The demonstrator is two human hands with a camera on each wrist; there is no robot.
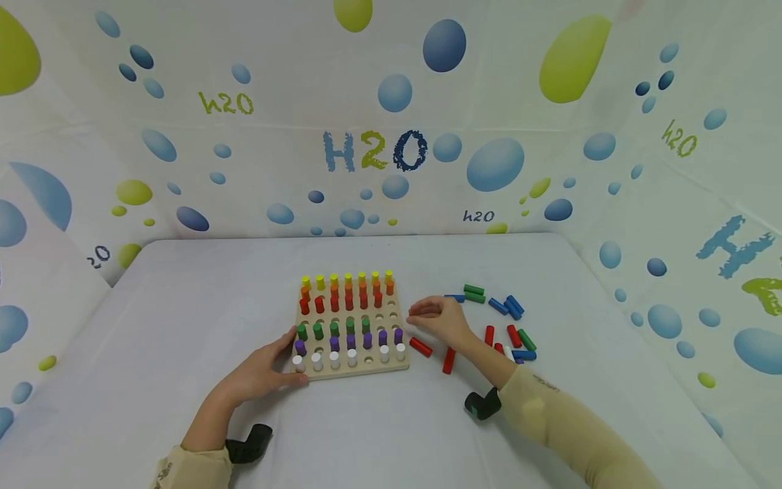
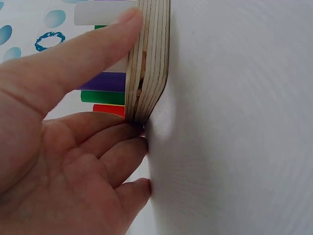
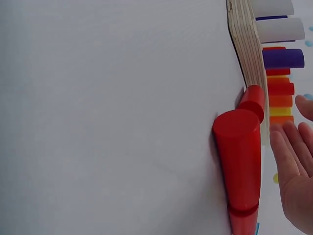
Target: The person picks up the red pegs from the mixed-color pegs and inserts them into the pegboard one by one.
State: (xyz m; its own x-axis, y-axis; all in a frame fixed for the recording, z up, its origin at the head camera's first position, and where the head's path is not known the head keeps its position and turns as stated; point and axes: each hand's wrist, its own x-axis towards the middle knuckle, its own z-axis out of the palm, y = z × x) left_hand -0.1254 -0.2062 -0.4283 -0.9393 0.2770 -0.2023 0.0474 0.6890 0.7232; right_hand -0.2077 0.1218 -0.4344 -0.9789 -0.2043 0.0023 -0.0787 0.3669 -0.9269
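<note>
A wooden pegboard (image 1: 358,370) lies on the table with rows of yellow, orange, red, green, purple and white pegs standing in it. Several holes toward its right side are bare. My left hand (image 1: 259,372) grips its near left corner, thumb on the front edge and fingers along the left side. In the left wrist view the thumb presses the layered wood edge (image 2: 152,54). Just off the board's right side hovers my right hand (image 1: 444,320), fingers stretched toward the board, thumb apart, with nothing between them. Below it lies a loose red peg (image 1: 420,346), close to the board.
Loose pegs are scattered right of the board: a green peg (image 1: 474,289), a blue peg (image 1: 514,307), a red peg (image 1: 449,360) and several more around the right forearm. A white cloth with bubble prints (image 1: 394,93) hangs behind the table (image 1: 201,292).
</note>
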